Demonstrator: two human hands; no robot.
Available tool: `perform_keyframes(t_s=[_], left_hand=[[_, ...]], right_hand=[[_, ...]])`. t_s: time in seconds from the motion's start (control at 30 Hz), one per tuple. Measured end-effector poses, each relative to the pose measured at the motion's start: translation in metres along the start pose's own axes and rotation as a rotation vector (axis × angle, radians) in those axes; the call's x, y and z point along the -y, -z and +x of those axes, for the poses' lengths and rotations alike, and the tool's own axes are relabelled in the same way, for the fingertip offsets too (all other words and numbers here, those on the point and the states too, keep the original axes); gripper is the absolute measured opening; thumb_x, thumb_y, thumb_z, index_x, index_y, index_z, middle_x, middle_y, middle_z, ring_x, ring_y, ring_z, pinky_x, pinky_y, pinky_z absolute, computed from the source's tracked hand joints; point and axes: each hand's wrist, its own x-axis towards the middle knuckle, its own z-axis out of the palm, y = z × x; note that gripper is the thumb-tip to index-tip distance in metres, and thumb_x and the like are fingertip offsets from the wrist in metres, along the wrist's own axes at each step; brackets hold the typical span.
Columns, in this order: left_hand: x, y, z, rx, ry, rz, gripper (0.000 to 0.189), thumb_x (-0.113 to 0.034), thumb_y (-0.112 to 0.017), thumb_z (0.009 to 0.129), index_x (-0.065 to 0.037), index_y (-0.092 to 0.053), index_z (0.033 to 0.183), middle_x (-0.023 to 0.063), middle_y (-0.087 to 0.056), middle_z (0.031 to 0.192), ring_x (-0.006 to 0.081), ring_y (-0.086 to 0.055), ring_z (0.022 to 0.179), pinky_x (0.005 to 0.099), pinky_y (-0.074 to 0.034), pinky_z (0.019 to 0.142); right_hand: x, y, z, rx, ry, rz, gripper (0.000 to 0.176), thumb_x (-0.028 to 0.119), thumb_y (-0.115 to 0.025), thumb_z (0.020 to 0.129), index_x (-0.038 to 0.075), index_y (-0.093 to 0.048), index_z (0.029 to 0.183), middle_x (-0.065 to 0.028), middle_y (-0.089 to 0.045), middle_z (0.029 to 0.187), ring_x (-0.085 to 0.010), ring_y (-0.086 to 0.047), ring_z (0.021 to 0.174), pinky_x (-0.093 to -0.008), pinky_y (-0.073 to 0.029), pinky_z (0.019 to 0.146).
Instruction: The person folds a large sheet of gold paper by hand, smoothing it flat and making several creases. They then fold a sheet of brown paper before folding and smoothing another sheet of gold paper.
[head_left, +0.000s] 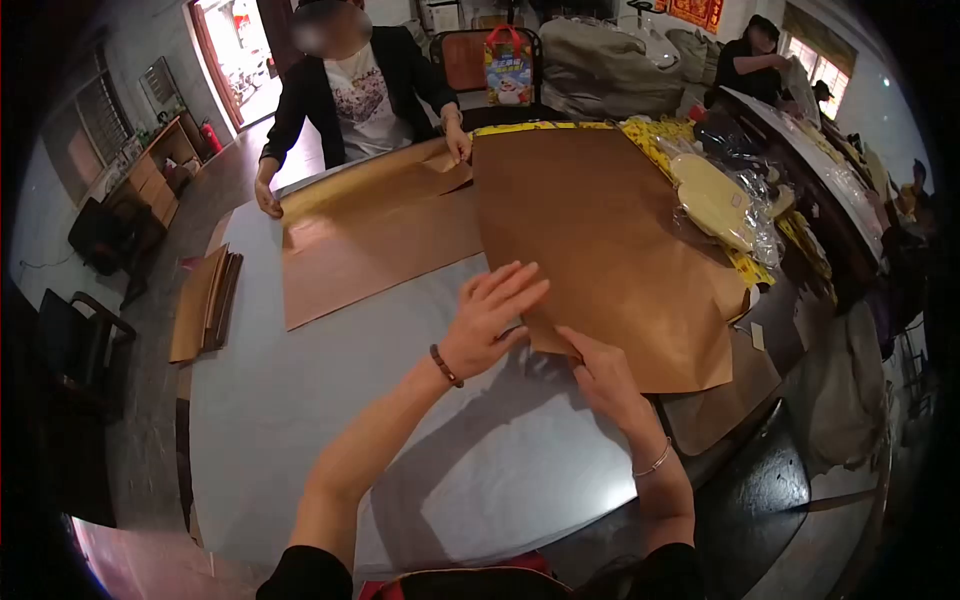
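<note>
Across the right half of the table lies a large brown paper sheet [590, 220]. My left hand [492, 318], fingers spread, hovers at the sheet's near left edge and holds nothing. At the sheet's near corner my right hand [600, 372] pinches the paper edge between thumb and fingers. Opposite me a person in a dark jacket [355, 90] has both hands on the far edge of another brown sheet [390, 235]. That sheet lies flat on the grey tabletop [300, 430], left of the large one.
Folded brown paper [205, 305] lies at the table's left edge. Plastic-wrapped yellow pieces [712, 200] sit on the far right side. A black stool [765, 480] stands at the near right. Another person [755, 65] works at a table at the back right.
</note>
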Motion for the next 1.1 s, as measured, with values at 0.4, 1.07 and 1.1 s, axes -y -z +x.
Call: perform_keyframes(t_s=[0.4, 1.07, 1.1], left_hand=[[-0.016, -0.002, -0.141, -0.608, 1.086, -1.044, 0.049, -0.036, -0.047, 0.1, -0.004, -0.049, 0.137, 0.0116, -0.055, 0.133, 0.0218, -0.053, 0.121, 0.0349, -0.041, 0.101], [-0.25, 0.043, -0.322, -0.754, 0.727, -1.718, 0.064, -0.03, -0.05, 0.098, -0.01, -0.018, 0.151, 0.0147, -0.044, 0.141, 0.0229, -0.058, 0.111, 0.0368, -0.045, 0.094], [-0.254, 0.043, -0.311, -0.719, 0.704, -1.661, 0.065, -0.03, -0.05, 0.098, -0.01, -0.017, 0.151, 0.0149, -0.044, 0.141, 0.023, -0.058, 0.11, 0.0369, -0.045, 0.094]], right_hand=[[0.18, 0.014, 0.119, 0.502, -0.318, 0.712, 0.031, 0.026, -0.051, 0.095, -0.001, -0.063, 0.102, -0.0041, -0.063, 0.086, -0.0109, -0.054, 0.079, -0.0288, -0.044, 0.07], [0.369, -0.015, 0.148, 0.192, 0.26, 1.009, 0.028, 0.022, -0.061, 0.09, 0.003, -0.065, 0.109, -0.0144, -0.066, 0.104, -0.027, -0.065, 0.095, -0.0365, -0.054, 0.081], [0.36, -0.001, 0.145, 0.185, 0.254, 1.037, 0.027, 0.022, -0.061, 0.09, 0.003, -0.065, 0.109, -0.0142, -0.066, 0.104, -0.0267, -0.065, 0.095, -0.0362, -0.054, 0.081]])
